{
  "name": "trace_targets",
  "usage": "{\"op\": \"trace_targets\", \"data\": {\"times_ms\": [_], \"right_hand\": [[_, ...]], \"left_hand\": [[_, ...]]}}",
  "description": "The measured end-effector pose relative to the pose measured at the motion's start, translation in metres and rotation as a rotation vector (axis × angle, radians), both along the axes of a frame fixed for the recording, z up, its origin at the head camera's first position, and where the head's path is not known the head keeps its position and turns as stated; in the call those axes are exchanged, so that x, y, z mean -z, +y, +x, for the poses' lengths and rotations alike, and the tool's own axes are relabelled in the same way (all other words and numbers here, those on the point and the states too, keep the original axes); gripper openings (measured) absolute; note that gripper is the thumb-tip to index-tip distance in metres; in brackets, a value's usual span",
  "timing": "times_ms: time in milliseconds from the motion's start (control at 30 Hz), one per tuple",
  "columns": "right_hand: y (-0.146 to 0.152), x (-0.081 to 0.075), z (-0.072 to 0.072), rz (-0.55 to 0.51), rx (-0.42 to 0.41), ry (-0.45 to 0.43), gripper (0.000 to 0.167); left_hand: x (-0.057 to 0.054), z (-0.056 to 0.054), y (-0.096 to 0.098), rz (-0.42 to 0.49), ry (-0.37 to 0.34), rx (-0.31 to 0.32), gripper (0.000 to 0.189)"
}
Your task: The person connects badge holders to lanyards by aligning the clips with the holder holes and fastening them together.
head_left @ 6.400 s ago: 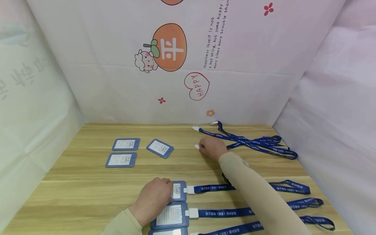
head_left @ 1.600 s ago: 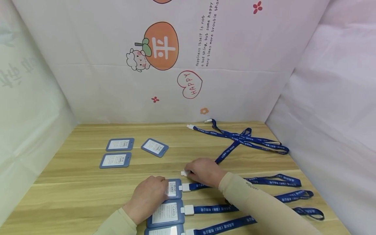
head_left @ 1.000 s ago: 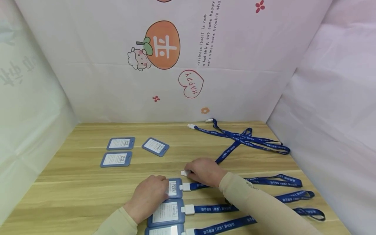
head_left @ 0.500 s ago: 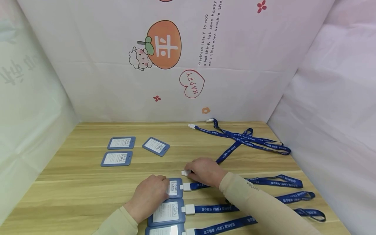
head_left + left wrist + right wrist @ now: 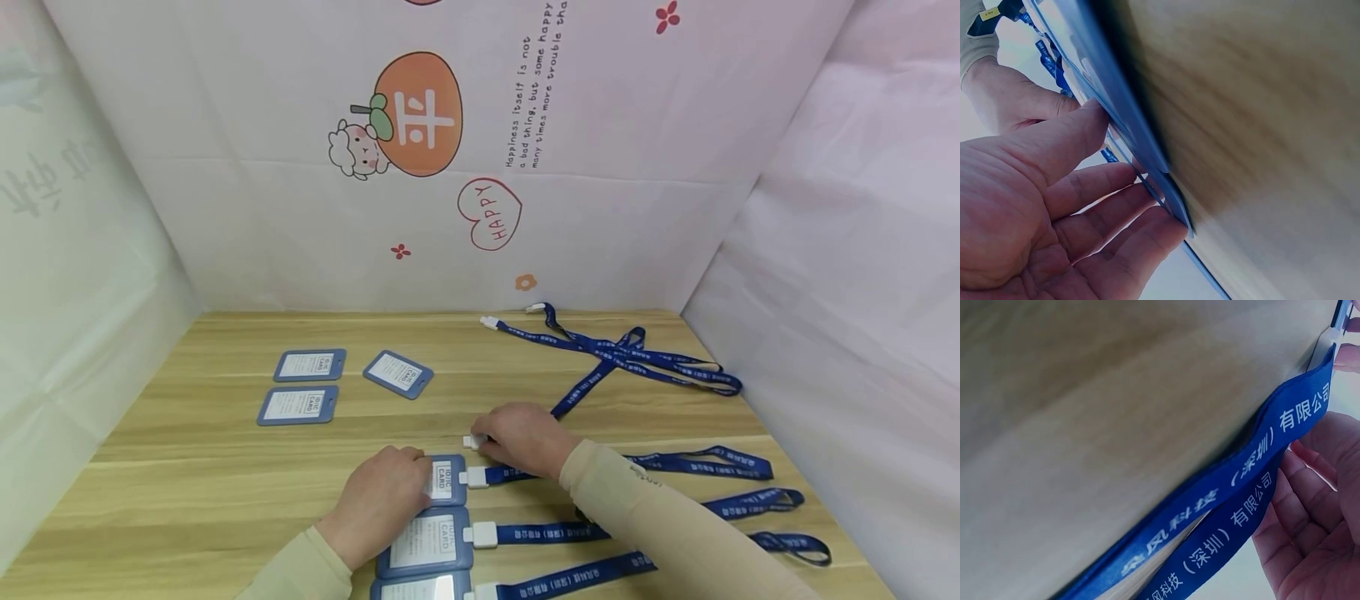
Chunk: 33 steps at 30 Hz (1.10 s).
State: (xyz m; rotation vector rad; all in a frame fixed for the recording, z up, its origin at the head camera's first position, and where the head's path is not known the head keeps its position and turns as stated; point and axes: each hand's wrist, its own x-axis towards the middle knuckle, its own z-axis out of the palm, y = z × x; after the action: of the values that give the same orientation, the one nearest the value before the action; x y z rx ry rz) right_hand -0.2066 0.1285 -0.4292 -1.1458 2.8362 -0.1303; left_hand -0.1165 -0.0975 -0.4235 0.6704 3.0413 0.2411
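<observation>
Right hand [image 5: 525, 437] pinches the white clip [image 5: 471, 442], tip pointing left, just off the far corner of the badge [image 5: 448, 482] the left hand [image 5: 378, 504] apparently grips.

In the head view, the tabletop [image 5: 187, 467], spanning seven to five o'clock, looks like smooth wood grain with a soft sheen. The loose card holders [image 5: 328, 415] at eight o'clock look like smooth blue plastic around paper-like white inserts [image 5: 291, 405]. At six o'clock, a clip [image 5: 486, 534] appears hard, smooth white plastic. The strap [image 5: 1210, 495], running from two to seven o'clock in the right wrist view, is smooth, slightly satiny cloth. The sheet [image 5: 862, 250] at three o'clock looks matt and creased.
</observation>
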Motion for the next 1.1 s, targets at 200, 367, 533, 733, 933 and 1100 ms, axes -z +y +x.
{"op": "trace_targets", "data": {"times_ms": [200,367,533,733,933,1100], "right_hand": [[-0.001,0.001,0.001,0.011,0.006,0.002,0.013],[-0.001,0.001,0.001,0.014,0.006,0.006,0.014],[0.000,-0.001,0.001,0.006,0.003,0.004,0.014],[0.000,-0.002,0.000,0.005,0.011,-0.015,0.014],[-0.001,-0.002,0.000,-0.003,0.007,-0.016,0.014],[0.000,-0.002,0.002,-0.009,0.001,-0.013,0.017]], "left_hand": [[0.000,-0.001,0.000,0.000,-0.015,0.004,0.035],[-0.001,0.000,-0.002,0.012,-0.014,0.007,0.035],[-0.002,-0.001,-0.003,0.008,0.004,0.015,0.035],[-0.008,-0.005,-0.006,-0.017,0.033,0.017,0.036],[-0.018,-0.016,-0.015,0.020,0.038,-0.021,0.029],[-0.015,-0.038,-0.027,0.027,0.058,-0.041,0.020]]}}
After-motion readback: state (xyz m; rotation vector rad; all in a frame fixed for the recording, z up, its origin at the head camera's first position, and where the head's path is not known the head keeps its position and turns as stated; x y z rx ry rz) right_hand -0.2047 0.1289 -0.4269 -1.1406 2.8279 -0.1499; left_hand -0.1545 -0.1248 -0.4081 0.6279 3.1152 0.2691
